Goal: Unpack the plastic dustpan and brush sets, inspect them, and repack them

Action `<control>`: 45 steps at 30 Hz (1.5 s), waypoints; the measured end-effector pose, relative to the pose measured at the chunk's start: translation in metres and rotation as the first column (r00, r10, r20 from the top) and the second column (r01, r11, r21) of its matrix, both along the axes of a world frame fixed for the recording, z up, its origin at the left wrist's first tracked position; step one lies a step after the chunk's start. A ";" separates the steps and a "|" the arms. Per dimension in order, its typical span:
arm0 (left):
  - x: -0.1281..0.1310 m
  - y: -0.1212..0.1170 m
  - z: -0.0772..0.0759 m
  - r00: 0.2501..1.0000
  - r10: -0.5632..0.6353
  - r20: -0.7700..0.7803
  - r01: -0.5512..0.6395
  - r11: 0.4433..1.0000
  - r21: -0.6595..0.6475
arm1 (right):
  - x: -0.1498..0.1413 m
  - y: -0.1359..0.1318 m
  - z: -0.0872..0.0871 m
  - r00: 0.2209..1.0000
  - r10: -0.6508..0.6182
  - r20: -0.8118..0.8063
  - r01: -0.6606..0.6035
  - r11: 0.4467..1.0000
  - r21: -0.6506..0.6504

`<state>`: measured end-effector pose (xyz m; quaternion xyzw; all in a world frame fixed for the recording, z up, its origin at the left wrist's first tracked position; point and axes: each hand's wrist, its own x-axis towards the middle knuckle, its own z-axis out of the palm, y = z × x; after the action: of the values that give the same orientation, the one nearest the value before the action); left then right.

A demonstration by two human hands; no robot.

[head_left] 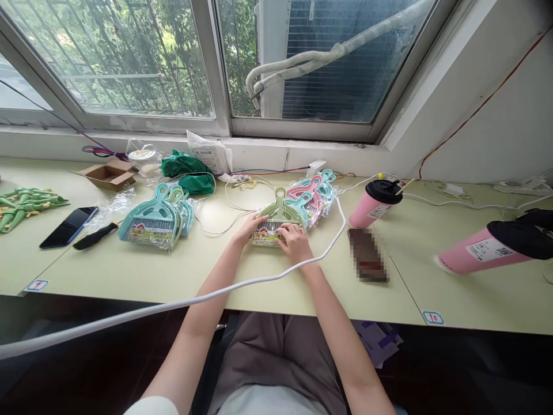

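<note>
A green mini dustpan-and-brush set (279, 214) in clear wrapping lies flat on the pale green table (181, 271) in front of me. My left hand (247, 226) rests on its left edge with fingers curled on the wrapping. My right hand (294, 241) presses on its lower right part, fingers bent over the packet. Behind it lies a pile of pink and teal wrapped sets (314, 196).
A stack of teal sets (161, 218) lies to the left, beside a black phone (69, 226) and a black-handled tool (95, 236). A white cable (242, 285) crosses the table. Two pink cups (375, 204) (492, 248) stand right. A cardboard box (109, 173) is at the back.
</note>
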<state>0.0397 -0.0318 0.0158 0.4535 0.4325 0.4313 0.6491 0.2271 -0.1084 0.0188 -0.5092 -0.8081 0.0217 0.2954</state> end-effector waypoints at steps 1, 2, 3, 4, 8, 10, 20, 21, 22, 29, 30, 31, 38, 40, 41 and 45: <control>-0.001 0.001 -0.001 1.000 0.008 0.002 -0.008 1.000 -0.001 | -0.004 0.000 -0.002 0.999 0.000 0.054 0.000 1.000 -0.004; -0.002 0.001 -0.002 1.000 0.013 0.004 -0.013 1.000 -0.005 | -0.008 0.000 -0.004 0.996 -0.008 0.092 0.008 1.000 -0.002; -0.003 0.001 -0.002 1.000 0.018 0.003 -0.018 1.000 -0.011 | -0.010 0.000 -0.005 0.993 -0.015 0.120 0.014 1.000 0.001; -0.003 0.001 -0.002 1.000 0.024 0.002 -0.024 1.000 -0.019 | -0.012 0.000 -0.006 0.990 -0.017 0.142 0.017 1.000 0.004; -0.002 0.001 -0.001 0.999 0.040 0.014 -0.039 0.999 -0.037 | -0.010 -0.002 -0.006 0.981 -0.064 0.186 0.056 0.997 0.044; -0.002 0.002 0.000 0.998 0.056 0.021 -0.055 0.998 -0.041 | -0.007 -0.001 -0.006 0.975 -0.137 0.175 0.126 0.989 0.073; -0.004 0.002 0.004 0.992 0.123 0.028 -0.122 0.992 -0.044 | 0.001 0.004 -0.010 0.948 -0.318 0.009 0.316 0.945 0.085; -0.005 0.002 0.004 0.992 0.125 0.027 -0.124 0.991 -0.041 | 0.002 0.004 -0.010 0.949 -0.315 0.010 0.313 0.946 0.087; -0.005 0.002 0.003 0.992 0.126 0.026 -0.125 0.991 -0.041 | 0.002 0.003 -0.009 0.950 -0.311 0.015 0.308 0.947 0.092; -0.008 0.002 0.006 0.992 0.126 0.020 -0.125 0.992 -0.033 | 0.002 0.000 -0.005 0.945 -0.323 0.054 0.316 0.942 0.115; -0.009 0.001 0.007 0.992 0.124 0.022 -0.123 0.992 -0.034 | 0.003 0.000 -0.005 0.945 -0.323 0.057 0.316 0.943 0.108; -0.009 0.001 0.008 0.992 0.122 0.023 -0.121 0.992 -0.039 | 0.003 0.000 -0.005 0.944 -0.323 0.061 0.316 0.943 0.101; -0.010 -0.002 0.014 0.991 0.129 0.041 -0.127 0.991 -0.041 | 0.009 0.002 -0.006 0.934 -0.350 0.066 0.338 0.929 0.149; -0.010 -0.002 0.015 0.989 0.138 0.046 -0.136 0.990 -0.045 | 0.009 0.003 -0.006 0.942 -0.333 0.041 0.321 0.929 0.187; -0.010 -0.002 0.015 0.989 0.141 0.045 -0.139 0.989 -0.048 | 0.010 0.003 -0.006 0.944 -0.328 0.031 0.316 0.929 0.192; -0.011 -0.001 0.015 0.987 0.163 0.012 -0.162 0.985 -0.063 | 0.011 0.003 -0.004 0.944 -0.325 0.052 0.315 0.938 0.147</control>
<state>0.0290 -0.0324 0.0306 0.3928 0.4757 0.4728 0.6292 0.2383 -0.1056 0.0152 -0.6129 -0.7246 -0.1014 0.2984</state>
